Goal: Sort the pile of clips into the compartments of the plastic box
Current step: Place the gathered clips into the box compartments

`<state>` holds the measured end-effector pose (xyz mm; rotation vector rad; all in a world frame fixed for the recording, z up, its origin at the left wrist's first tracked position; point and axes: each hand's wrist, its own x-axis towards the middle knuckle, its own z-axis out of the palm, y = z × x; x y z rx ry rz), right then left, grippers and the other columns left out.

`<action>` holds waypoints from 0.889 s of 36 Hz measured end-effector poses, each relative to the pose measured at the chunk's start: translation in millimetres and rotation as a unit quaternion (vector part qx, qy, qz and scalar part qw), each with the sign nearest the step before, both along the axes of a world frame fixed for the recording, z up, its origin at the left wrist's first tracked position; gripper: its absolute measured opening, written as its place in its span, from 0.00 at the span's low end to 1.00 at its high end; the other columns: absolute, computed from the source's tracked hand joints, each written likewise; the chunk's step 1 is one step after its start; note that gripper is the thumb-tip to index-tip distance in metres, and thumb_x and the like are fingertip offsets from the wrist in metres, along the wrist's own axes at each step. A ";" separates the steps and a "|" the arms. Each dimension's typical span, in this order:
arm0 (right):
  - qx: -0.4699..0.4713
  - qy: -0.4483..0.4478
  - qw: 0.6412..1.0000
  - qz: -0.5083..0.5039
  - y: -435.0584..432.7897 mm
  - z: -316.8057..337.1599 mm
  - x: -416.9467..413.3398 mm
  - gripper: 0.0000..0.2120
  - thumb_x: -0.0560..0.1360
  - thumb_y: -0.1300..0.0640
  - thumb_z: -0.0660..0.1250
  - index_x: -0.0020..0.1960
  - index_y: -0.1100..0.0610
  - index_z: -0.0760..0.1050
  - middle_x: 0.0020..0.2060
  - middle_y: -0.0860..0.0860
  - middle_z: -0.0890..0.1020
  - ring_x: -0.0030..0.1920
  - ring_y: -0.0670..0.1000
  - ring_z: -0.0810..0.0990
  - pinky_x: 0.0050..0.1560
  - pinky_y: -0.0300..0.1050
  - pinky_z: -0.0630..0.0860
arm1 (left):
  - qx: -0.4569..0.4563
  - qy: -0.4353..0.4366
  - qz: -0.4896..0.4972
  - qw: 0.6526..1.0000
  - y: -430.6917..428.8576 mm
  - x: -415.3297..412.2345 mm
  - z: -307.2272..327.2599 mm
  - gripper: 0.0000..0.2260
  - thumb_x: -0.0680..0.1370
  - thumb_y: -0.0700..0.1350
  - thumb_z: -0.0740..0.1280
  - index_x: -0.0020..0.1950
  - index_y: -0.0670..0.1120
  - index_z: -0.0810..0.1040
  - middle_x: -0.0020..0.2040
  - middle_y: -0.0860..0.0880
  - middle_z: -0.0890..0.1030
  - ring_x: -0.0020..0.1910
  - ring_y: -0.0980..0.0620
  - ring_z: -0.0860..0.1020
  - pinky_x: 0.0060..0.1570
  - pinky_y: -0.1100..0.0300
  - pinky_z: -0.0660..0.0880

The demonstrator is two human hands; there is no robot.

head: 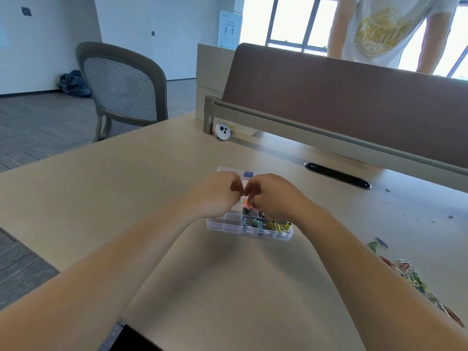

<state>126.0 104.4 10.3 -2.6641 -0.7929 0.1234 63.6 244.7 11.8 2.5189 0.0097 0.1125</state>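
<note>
Head view: both forearms reach forward over the table.
Left hand: above the box's left half, fingers curled in, fingertips almost meeting the right hand's. I cannot tell whether it pinches anything.
Right hand: above the box's right half, fingers curled downward. A small pink-orange bit shows just under the fingertips, but I cannot tell whether it is gripped.
Box: clear, with compartments, directly beneath both hands. Its far edge shows beyond the knuckles.
Binder clips: black, yellow, blue and green, in the compartments under and just nearer than the right hand.
Pile: coloured paper clips on the table, well right of the right forearm, apart from the box.
Loose clips: green and blue, just beyond the pile.
Beyond the hands: a divider, a white round device, a cable slot.
Far left: a chair.
</note>
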 end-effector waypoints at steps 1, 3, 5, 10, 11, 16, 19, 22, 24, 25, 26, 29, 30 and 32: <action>0.001 -0.005 1.000 -0.001 -1.9 0.7 -1.5 0.12 0.75 0.64 0.65 0.55 0.52 0.80 0.50 0.48 0.83 0.48 0.48 0.80 0.51 0.43 0.78 | 0.002 -0.001 -0.001 1.000 -1.0 -0.2 0.7 0.07 0.78 0.41 0.60 0.50 0.49 0.76 0.38 0.55 0.75 0.39 0.54 0.74 0.32 0.63 0.65; 0.004 -0.011 1.000 -0.005 -7.0 3.3 -5.7 0.13 0.77 0.64 0.63 0.56 0.52 0.80 0.52 0.48 0.82 0.48 0.48 0.79 0.48 0.39 0.75 | 0.005 -0.003 -0.006 1.000 -4.9 -1.2 3.1 0.06 0.78 0.41 0.60 0.50 0.50 0.76 0.38 0.56 0.74 0.39 0.56 0.73 0.32 0.64 0.66; 0.006 -0.015 1.000 -0.010 -15.3 6.5 -11.1 0.13 0.77 0.64 0.62 0.57 0.53 0.79 0.53 0.49 0.82 0.47 0.47 0.78 0.47 0.38 0.72 | 0.004 -0.010 -0.016 1.000 -12.0 -2.7 6.6 0.07 0.78 0.41 0.60 0.50 0.50 0.77 0.39 0.56 0.75 0.39 0.57 0.74 0.35 0.64 0.68; 0.006 -0.020 0.999 -0.034 -50.1 14.9 -28.7 0.11 0.77 0.61 0.63 0.57 0.54 0.79 0.54 0.50 0.81 0.46 0.48 0.76 0.47 0.40 0.69 | -0.010 -0.024 -0.048 0.998 -41.3 -9.6 14.2 0.07 0.76 0.39 0.61 0.47 0.48 0.77 0.40 0.53 0.76 0.40 0.54 0.75 0.36 0.63 0.69; 0.005 -0.023 0.999 -0.041 -59.4 16.8 -33.1 0.11 0.77 0.61 0.63 0.57 0.53 0.79 0.54 0.50 0.81 0.47 0.48 0.76 0.47 0.40 0.70 | -0.009 -0.026 -0.053 0.998 -48.5 -10.7 14.7 0.06 0.76 0.39 0.62 0.46 0.49 0.77 0.40 0.53 0.77 0.40 0.54 0.75 0.35 0.62 0.68; -0.003 -0.028 0.996 -0.081 -117.6 25.2 -56.5 0.11 0.77 0.59 0.62 0.55 0.52 0.80 0.52 0.49 0.81 0.50 0.49 0.77 0.47 0.40 0.68 | -0.006 -0.053 -0.073 0.996 -95.8 -22.4 16.5 0.05 0.76 0.42 0.63 0.45 0.50 0.78 0.39 0.57 0.76 0.41 0.55 0.75 0.35 0.66 0.66; -0.007 -0.027 0.993 -0.110 -156.2 27.0 -71.8 0.11 0.76 0.59 0.62 0.55 0.52 0.80 0.52 0.49 0.81 0.51 0.50 0.78 0.49 0.41 0.72 | -0.018 -0.041 -0.117 0.992 -129.5 -30.7 15.0 0.04 0.77 0.44 0.63 0.48 0.50 0.77 0.42 0.55 0.77 0.44 0.53 0.76 0.36 0.64 0.68; -0.012 -0.030 0.989 -0.142 -193.6 24.2 -84.1 0.11 0.76 0.60 0.63 0.56 0.54 0.80 0.53 0.51 0.82 0.53 0.51 0.78 0.52 0.41 0.73 | -0.009 -0.024 -0.157 0.987 -163.1 -38.8 10.4 0.07 0.78 0.48 0.63 0.54 0.50 0.77 0.51 0.53 0.78 0.49 0.54 0.76 0.43 0.61 0.71; -0.002 -0.026 0.986 -0.162 -217.1 19.2 -90.6 0.11 0.76 0.60 0.63 0.55 0.56 0.80 0.53 0.52 0.82 0.51 0.50 0.78 0.50 0.40 0.72 | 0.016 -0.013 -0.177 0.984 -184.7 -42.0 2.6 0.12 0.79 0.49 0.63 0.60 0.50 0.77 0.58 0.51 0.77 0.56 0.52 0.75 0.50 0.61 0.70; 0.001 -0.025 0.985 -0.172 -228.0 16.2 -93.0 0.10 0.77 0.60 0.63 0.55 0.57 0.80 0.52 0.52 0.82 0.49 0.50 0.77 0.48 0.40 0.72 | 0.038 -0.008 -0.184 0.982 -194.8 -42.9 -2.5 0.14 0.78 0.51 0.64 0.63 0.49 0.75 0.61 0.51 0.75 0.59 0.52 0.74 0.53 0.62 0.69; 0.004 -0.022 0.983 -0.183 -238.5 12.9 -95.8 0.09 0.77 0.60 0.63 0.54 0.57 0.80 0.51 0.52 0.82 0.48 0.50 0.77 0.48 0.40 0.72 | 0.057 -0.010 -0.194 0.979 -204.4 -43.2 -8.2 0.17 0.78 0.52 0.64 0.66 0.49 0.74 0.63 0.52 0.74 0.63 0.51 0.73 0.56 0.61 0.68; 0.004 -0.003 0.980 -0.201 -265.9 -1.5 -100.5 0.11 0.76 0.56 0.65 0.57 0.55 0.79 0.55 0.52 0.80 0.53 0.51 0.77 0.54 0.45 0.74 | 0.088 0.005 -0.219 0.972 -227.5 -46.0 -21.5 0.26 0.77 0.58 0.65 0.73 0.51 0.66 0.73 0.50 0.65 0.74 0.49 0.61 0.69 0.58 0.59; -0.006 -0.001 0.979 -0.202 -272.6 -6.6 -102.1 0.14 0.76 0.53 0.67 0.60 0.54 0.77 0.59 0.51 0.78 0.57 0.52 0.76 0.59 0.46 0.73 | 0.101 0.016 -0.224 0.969 -232.2 -46.3 -25.3 0.30 0.76 0.60 0.66 0.75 0.51 0.63 0.76 0.49 0.60 0.76 0.50 0.55 0.72 0.57 0.54; -0.018 0.000 0.981 -0.194 -283.0 -16.8 -106.6 0.23 0.74 0.47 0.70 0.67 0.51 0.73 0.65 0.50 0.74 0.65 0.53 0.70 0.66 0.48 0.68 | 0.152 0.027 -0.225 0.962 -237.6 -44.0 -33.1 0.41 0.70 0.69 0.65 0.77 0.55 0.56 0.79 0.49 0.51 0.78 0.49 0.47 0.75 0.51 0.48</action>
